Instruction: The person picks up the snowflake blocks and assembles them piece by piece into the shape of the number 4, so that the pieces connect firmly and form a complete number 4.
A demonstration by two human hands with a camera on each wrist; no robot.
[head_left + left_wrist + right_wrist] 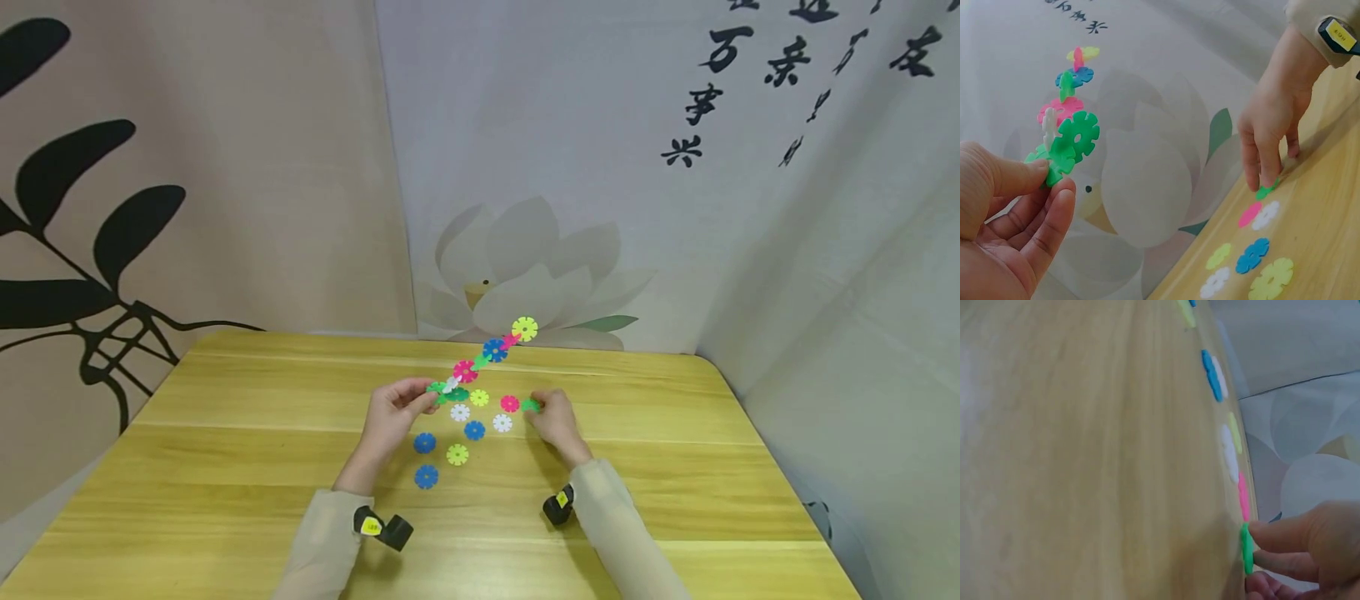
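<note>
A blue disc (422, 477) lies nearest me, other loose discs (453, 456) just beyond on the table (697, 500). My left hand (393, 408) pinches the chain (461, 367) by its green end; my right hand (555, 418) pinches a green disc (528, 406) low at the surface. The chain slants up towards the far edge, yellow-tipped.

Above the table's (660, 467) far right corner, your backdrop (540, 100) reads 万事兴 (703, 103) downward, 亲 (787, 62) beside it; your wrist cameras' (395, 532) yellow labels (371, 526) are illegible.
</note>
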